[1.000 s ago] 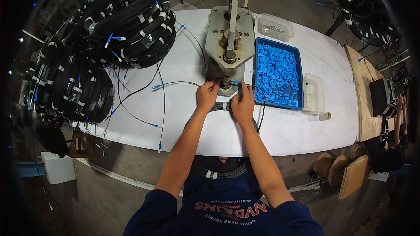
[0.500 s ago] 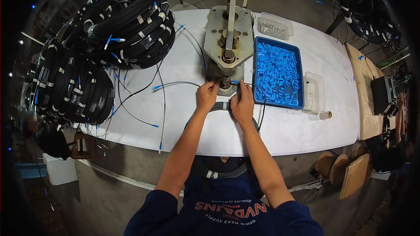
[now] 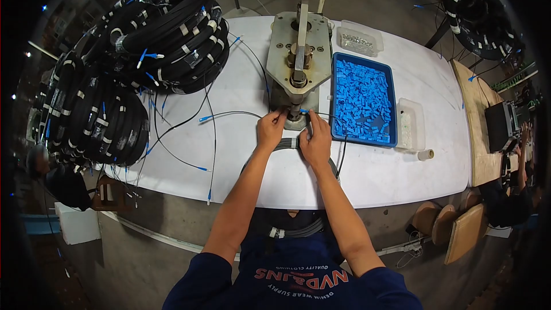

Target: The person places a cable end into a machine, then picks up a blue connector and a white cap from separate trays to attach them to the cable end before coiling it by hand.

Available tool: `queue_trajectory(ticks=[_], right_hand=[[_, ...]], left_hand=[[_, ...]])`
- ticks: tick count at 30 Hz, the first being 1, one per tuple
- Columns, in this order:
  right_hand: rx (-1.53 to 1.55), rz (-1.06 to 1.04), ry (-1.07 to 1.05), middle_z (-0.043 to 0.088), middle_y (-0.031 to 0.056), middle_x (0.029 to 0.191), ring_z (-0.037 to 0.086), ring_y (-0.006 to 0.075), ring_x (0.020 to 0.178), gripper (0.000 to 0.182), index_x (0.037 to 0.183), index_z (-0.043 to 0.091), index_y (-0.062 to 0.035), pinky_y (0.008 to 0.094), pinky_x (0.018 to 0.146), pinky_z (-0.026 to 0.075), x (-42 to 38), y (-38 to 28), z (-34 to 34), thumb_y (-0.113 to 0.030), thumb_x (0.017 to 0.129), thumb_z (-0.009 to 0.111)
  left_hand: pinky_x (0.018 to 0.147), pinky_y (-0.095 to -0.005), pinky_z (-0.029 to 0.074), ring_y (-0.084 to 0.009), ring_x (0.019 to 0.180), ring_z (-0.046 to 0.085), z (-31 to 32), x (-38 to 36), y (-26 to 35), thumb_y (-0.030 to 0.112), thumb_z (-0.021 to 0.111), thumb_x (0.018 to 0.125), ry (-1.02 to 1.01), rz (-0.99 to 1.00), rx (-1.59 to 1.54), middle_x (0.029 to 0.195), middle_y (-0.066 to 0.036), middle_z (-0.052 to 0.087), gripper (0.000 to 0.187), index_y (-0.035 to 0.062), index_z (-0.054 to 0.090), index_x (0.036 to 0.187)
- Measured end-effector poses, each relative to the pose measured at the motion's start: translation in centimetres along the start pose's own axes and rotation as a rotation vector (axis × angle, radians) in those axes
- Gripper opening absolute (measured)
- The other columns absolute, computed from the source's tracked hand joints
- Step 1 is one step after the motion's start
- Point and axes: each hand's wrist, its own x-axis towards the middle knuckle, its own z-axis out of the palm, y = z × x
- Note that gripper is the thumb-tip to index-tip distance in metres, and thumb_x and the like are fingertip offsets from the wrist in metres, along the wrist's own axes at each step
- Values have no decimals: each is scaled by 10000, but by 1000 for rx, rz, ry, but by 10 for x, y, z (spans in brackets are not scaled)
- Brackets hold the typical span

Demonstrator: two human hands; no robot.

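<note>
A metal hand press (image 3: 299,51) stands at the middle of the white table. My left hand (image 3: 271,130) is at the left side of its lower jaw, fingers pinched; what they hold is hidden. At the jaw's right side my right hand (image 3: 315,138) has its fingers closed by a blue connector (image 3: 305,111) on a thin black cable. The connector's tip reaches the press. Below and between my hands lies a black cable coil (image 3: 287,143) with a white band. A blue tray (image 3: 394,103) full of small blue parts is right of the press.
Large black cable coils (image 3: 172,34) with blue-tipped ends fill the table's left side. Two clear plastic boxes (image 3: 376,40) (image 3: 414,126) and a small roll (image 3: 425,154) lie around the tray. A co-worker's arm (image 3: 523,155) shows at the far right, by a black box (image 3: 502,123).
My right hand and the blue connector have moved slightly left, closer to the press jaw. The view has shifted a little; my left hand stays at the jaw.
</note>
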Motion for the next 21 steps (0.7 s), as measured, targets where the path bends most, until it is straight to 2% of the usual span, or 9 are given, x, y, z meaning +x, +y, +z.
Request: queue_trajectory(ticks=[2, 13, 15, 16, 18, 19, 21], right_hand=[[11, 11, 2, 622, 204, 1208, 567, 384, 1095, 569, 1346, 552, -10, 463, 955, 467, -1, -1, 0, -38, 783, 622], [9, 33, -5, 642, 166, 1142, 590, 335, 1027, 537, 1340, 589, -66, 438, 913, 477, -3, 1, 2, -47, 804, 628], [53, 52, 16, 654, 159, 1112, 605, 328, 1000, 437, 1238, 658, -58, 434, 896, 482, -4, 0, 2, -56, 801, 634], [53, 53, 15, 654, 159, 1112, 605, 328, 1000, 437, 1238, 658, -58, 434, 896, 482, -4, 1, 2, -56, 801, 634], [-33, 37, -53, 663, 139, 1093, 614, 317, 985, 291, 1081, 709, -46, 429, 867, 489, -7, 4, 3, -65, 798, 642], [-33, 39, -55, 663, 139, 1093, 614, 317, 985, 291, 1081, 709, -46, 429, 867, 489, -9, 5, 5, -65, 798, 642], [-7, 67, -35, 668, 119, 1074, 619, 313, 973, 168, 948, 711, -41, 426, 843, 493, -6, 2, 5, -72, 796, 646]], left_hand=[[521, -306, 397, -104, 537, 466, 3, 1, -4, 245, 680, 930, 34, 1, -74, 605, -98, 576, 242, 57, 737, 1072], [513, -310, 387, -106, 534, 459, 2, 1, -2, 255, 664, 938, 16, -2, -60, 584, -91, 556, 257, 29, 734, 1038], [512, -308, 385, -105, 534, 458, 1, 0, -3, 258, 663, 939, 15, -12, -62, 581, -89, 553, 260, 32, 735, 1045], [512, -308, 386, -104, 535, 458, 2, 0, -3, 257, 664, 939, 22, 0, -64, 583, -89, 553, 261, 35, 734, 1056], [513, -307, 386, -103, 537, 458, 2, -1, -2, 257, 666, 939, 28, 10, -66, 586, -89, 554, 262, 39, 734, 1068], [513, -308, 388, -103, 538, 458, 2, -1, -2, 257, 666, 940, 29, 13, -69, 589, -90, 555, 264, 41, 732, 1077], [514, -308, 389, -103, 539, 458, 2, 0, -2, 257, 667, 941, 31, 18, -73, 591, -91, 556, 266, 43, 730, 1085]])
